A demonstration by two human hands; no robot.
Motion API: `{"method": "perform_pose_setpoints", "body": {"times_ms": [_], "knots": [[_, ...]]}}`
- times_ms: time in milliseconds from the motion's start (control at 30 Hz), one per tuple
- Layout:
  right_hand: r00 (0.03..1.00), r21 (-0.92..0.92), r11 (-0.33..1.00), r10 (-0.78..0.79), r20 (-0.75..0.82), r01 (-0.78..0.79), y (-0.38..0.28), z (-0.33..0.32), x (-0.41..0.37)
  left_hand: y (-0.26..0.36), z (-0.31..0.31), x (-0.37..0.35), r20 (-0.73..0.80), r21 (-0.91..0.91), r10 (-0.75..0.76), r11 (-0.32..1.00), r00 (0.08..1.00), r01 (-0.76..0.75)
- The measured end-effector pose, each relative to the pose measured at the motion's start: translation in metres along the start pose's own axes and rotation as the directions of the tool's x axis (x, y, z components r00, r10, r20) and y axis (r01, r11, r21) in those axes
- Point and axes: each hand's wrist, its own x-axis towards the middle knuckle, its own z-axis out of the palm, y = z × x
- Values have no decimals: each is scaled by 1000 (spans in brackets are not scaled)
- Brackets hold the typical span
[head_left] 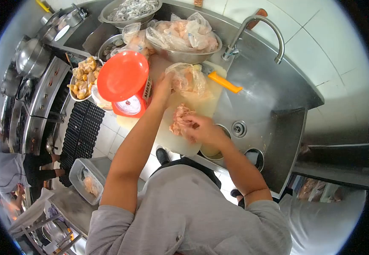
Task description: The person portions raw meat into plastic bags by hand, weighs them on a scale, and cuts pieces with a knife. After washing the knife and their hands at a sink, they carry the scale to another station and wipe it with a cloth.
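Raw meat [178,115] at right hand's [200,128] curled fingers; left hand [163,86] extended to bag [189,80], both grips unclear.

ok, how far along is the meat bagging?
Partway, by the look of it. Likely done: bagged meat in the metal basin, though it could be waiting stock. In hand: left hand at the plastic bag, right hand on loose meat. Remaining: that loose meat, outside the bag.

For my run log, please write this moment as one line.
left hand: at plastic bag | right hand: at raw meat | red scale: left of bag | yellow handle: near bag
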Motion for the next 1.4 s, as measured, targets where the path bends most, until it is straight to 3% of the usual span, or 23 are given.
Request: {"method": "perform_pose_setpoints", "body": {"times_ms": [100,133,167,233,267,367,467,500,567,667,767,833,933,1067,1133,1167,1200,1267,1333,1367,1400], "knots": [[941,-249,953,81,-330,-170,-13,-32,25,-9,-1,0,55,43,61,997,997,-64],[882,-310,934,12,-472,-179,-10,-39,40,-15,-3,0,85,65,91,993,992,-97],[801,-367,909,-66,-595,-198,-5,-42,56,-21,-5,0,65,105,9,994,998,-16],[784,-511,815,-117,-610,-276,21,-37,90,-27,-9,2,13,181,-145,974,989,140],[776,-574,758,-148,-613,-310,32,-37,106,-32,-15,6,27,237,-110,966,994,100],[875,-345,879,148,-460,-330,55,-67,125,-39,-29,11,24,382,-57,923,998,43],[894,121,988,137,-427,-94,76,-102,118,-28,-27,6,-55,415,-64,906,996,81],[907,168,980,165,-388,-107,78,-107,112,-23,-23,1,-60,399,-69,913,996,87],[928,255,958,206,-312,-128,71,-112,97,-13,-14,-5,-70,335,-87,936,994,105],[889,632,742,420,-181,-222,48,-98,76,-3,2,-19,-76,193,-155,967,985,167],[862,779,616,453,-227,-118,33,-80,65,8,18,-30,-29,114,-205,972,978,207],[926,847,531,312,-211,14,46,-74,65,10,25,-36,31,128,-197,973,980,191],[976,945,316,164,-145,88,50,-75,62,-21,14,-6,321,84,-132,990,938,110],[988,989,97,98,-121,111,68,-79,67,-18,28,-14,388,20,-122,992,913,124],[996,995,38,-16,-89,90,49,-89,64,-5,39,-22,458,-43,-96,991,884,130],[994,997,9,-74,-76,77,42,-95,64,5,44,-27,421,13,-124,991,899,131],[990,989,54,-47,-133,135,41,-99,65,20,50,-34,381,69,-149,989,912,133],[968,957,147,-5,-251,249,41,-108,67,22,54,-31,349,-3,-107,993,931,116],[937,893,383,152,-314,237,49,-113,66,7,52,-17,340,-258,20,963,940,73],[909,844,493,219,-356,212,53,-115,67,5,50,-14,350,-273,37,960,936,64],[909,866,487,304,-287,111,43,-114,63,6,49,-13,358,-289,54,956,932,55]]}}
